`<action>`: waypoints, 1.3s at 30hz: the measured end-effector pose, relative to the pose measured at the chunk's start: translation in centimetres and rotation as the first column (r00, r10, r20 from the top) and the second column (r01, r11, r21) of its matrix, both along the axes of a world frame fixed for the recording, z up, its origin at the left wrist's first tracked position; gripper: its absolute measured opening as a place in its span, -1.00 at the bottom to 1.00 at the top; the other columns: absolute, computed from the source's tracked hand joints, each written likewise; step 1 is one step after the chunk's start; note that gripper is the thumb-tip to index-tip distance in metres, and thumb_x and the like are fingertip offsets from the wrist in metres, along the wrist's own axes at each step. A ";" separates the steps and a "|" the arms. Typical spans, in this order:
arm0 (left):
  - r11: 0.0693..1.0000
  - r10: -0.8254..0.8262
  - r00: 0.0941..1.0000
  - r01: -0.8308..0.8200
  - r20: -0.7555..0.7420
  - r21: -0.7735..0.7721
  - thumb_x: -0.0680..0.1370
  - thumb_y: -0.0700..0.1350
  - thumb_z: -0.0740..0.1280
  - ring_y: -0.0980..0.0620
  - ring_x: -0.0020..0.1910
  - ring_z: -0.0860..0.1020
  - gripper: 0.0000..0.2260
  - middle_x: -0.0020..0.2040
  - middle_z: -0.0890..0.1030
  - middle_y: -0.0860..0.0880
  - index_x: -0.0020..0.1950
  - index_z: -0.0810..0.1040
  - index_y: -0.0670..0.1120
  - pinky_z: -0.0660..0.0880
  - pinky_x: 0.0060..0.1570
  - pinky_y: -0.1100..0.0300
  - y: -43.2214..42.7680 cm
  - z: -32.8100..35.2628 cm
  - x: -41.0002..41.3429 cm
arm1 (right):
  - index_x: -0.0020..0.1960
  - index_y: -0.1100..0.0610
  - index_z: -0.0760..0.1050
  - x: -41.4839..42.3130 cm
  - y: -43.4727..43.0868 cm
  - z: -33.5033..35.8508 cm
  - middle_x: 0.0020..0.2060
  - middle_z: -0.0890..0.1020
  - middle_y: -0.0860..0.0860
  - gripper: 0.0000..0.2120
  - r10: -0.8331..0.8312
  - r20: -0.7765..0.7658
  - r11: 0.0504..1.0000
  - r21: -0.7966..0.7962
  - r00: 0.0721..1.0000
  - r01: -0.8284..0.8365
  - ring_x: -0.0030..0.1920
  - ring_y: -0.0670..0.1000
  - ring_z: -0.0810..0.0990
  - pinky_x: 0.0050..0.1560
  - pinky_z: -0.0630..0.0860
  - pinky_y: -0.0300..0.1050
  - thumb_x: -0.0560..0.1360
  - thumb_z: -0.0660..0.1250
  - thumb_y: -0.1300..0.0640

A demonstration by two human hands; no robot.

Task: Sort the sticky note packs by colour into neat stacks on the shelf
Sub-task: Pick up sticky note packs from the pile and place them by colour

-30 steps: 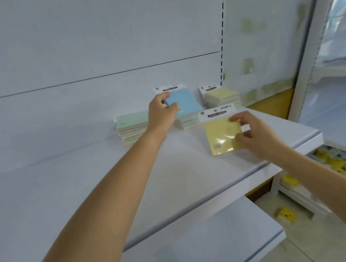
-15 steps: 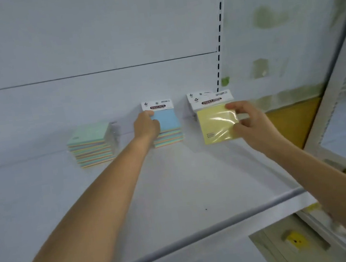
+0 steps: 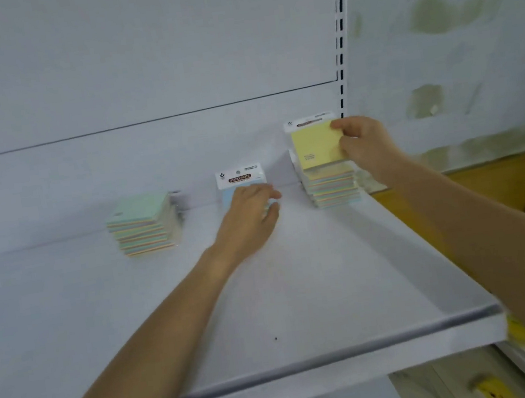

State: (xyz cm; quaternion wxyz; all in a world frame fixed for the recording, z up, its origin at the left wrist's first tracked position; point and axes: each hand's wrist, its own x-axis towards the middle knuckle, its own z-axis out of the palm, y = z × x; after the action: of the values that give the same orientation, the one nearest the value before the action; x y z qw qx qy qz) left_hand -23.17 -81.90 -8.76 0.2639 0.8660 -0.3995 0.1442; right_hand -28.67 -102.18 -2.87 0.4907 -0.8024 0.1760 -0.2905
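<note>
While the right hand (image 3: 364,148) comes up, most of its fingers are tucked behind the yellow pack (image 3: 316,148). Only the thumb shows, pinching the pack's top right corner. The pack tilts towards us at the back right of the shelf (image 3: 300,294), its lower edge meeting the top of the right stack (image 3: 331,186). Whether it has actually settled there, I can't say. Its white header is blurred against the back panel (image 3: 139,81).

Over to the left hand (image 3: 249,214), draped across the blue pack (image 3: 240,178). It covers nearly all of it, leaving just the header card and a sliver of blue. The fingers are smeared, so grip or mere rest, I cannot tell. The pile beneath is hidden completely. The green stack (image 3: 144,224) stands well apart to the left, untouched.

Half a second ago the yellow pack hung in front of the right stack and masked it. Now it has risen on top and the striped edges below are in view. The left hand, then at the blue pack's left edge, has slid across its face.
</note>
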 end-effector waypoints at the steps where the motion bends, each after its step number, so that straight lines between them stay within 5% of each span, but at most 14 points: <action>1: 0.999 -0.034 0.999 0.035 -0.020 0.040 0.57 -0.14 0.20 -0.11 0.28 0.38 -0.75 0.25 0.54 -0.08 0.20 0.53 -0.14 0.19 0.22 0.27 -0.2 -0.4 -0.6 | 0.30 0.14 0.44 0.6 0.2 -0.1 0.27 0.52 0.09 -0.60 -0.007 -0.034 0.999 -0.033 0.999 0.006 -0.05 -0.04 0.52 -0.09 0.45 -0.25 0.51 0.10 0.33; 6: 0.973 -0.097 0.991 0.113 -0.088 0.202 0.56 -0.06 0.22 0.01 0.25 0.43 -0.76 0.19 0.58 0.05 0.18 0.55 -0.05 0.31 0.24 0.24 0.0 -1.6 -1.8 | 0.35 0.19 0.39 1.5 0.6 -1.2 0.32 0.46 0.18 -0.60 -0.123 -0.191 0.957 -0.283 0.974 0.065 0.30 0.18 0.42 0.26 0.37 -0.09 0.54 0.07 0.27; 11: 0.963 -0.141 0.980 0.169 -0.141 0.210 0.52 0.04 0.28 0.05 0.30 0.41 -0.69 0.26 0.55 0.07 0.22 0.54 -0.03 0.29 0.35 0.21 1.1 -1.8 -1.4 | 0.33 0.12 0.40 1.6 0.4 -2.1 0.29 0.44 0.20 -0.62 -0.218 -0.256 0.856 -0.513 0.942 0.058 0.31 0.24 0.29 0.27 0.30 0.05 0.53 0.10 0.18; 16: 0.959 -0.101 0.987 0.131 -0.128 0.250 0.51 0.10 0.28 0.11 0.37 0.34 -0.63 0.33 0.48 0.11 0.28 0.48 0.02 0.27 0.38 0.19 1.8 -1.7 -0.7 | 0.28 -0.01 0.44 0.6 1.7 -3.2 0.32 0.43 0.05 -0.62 -0.093 -0.333 0.813 -0.570 0.938 -0.122 0.37 0.16 0.22 0.34 0.22 0.00 0.49 0.22 -0.06; 21: 0.961 -0.080 0.989 0.110 -0.128 0.254 0.52 0.11 0.26 0.13 0.37 0.33 -0.63 0.35 0.47 0.13 0.29 0.48 0.03 0.28 0.37 0.20 2.1 -1.7 -0.9 | 0.33 -0.01 0.40 0.0 1.9 -3.4 0.39 0.36 0.01 -0.58 -0.124 -0.254 0.767 -0.638 0.959 -0.070 0.40 0.14 0.19 0.42 0.12 0.00 0.50 0.24 -0.06; 25: 0.957 -0.041 0.994 0.069 -0.105 0.282 0.52 0.13 0.23 0.11 0.39 0.33 -0.62 0.35 0.46 0.13 0.30 0.46 0.04 0.31 0.38 0.09 2.8 -0.9 -1.3 | 0.32 0.03 0.43 0.1 4.7 -3.1 0.38 0.40 0.04 -0.53 0.018 -0.138 0.664 -0.739 0.990 -0.114 0.39 0.15 0.26 0.40 0.16 0.00 0.46 0.22 -0.10; 33: 0.935 0.118 0.991 -0.092 -0.058 0.342 0.53 0.16 0.19 0.09 0.37 0.35 -0.61 0.34 0.47 0.12 0.32 0.44 0.06 0.32 0.35 0.12 13.7 -0.2 -1.8 | 0.30 0.07 0.46 2.6 16.3 -2.6 0.32 0.48 0.08 -0.33 0.259 -0.161 0.504 -0.819 0.952 -0.275 0.32 0.22 0.37 0.35 0.25 0.07 0.36 -0.07 -0.21; 39: 0.885 0.325 0.946 -0.297 -0.019 0.359 0.56 0.16 0.13 0.09 0.38 0.33 -0.61 0.37 0.45 0.13 0.35 0.41 0.09 0.33 0.33 0.11 28.7 0.7 -2.3 | 0.37 0.03 0.36 4.6 31.1 -2.2 0.39 0.40 0.04 -0.54 0.404 -0.204 0.434 -0.815 0.892 -0.383 0.39 0.16 0.28 0.40 0.17 0.00 0.52 0.07 -0.09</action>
State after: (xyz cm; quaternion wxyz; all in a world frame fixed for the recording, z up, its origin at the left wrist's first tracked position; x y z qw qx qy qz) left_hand -25.45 -53.19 -8.06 0.0940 0.9568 -0.2642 0.0769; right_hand -24.04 -71.09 -5.07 0.1009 -0.9519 -0.1819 -0.2250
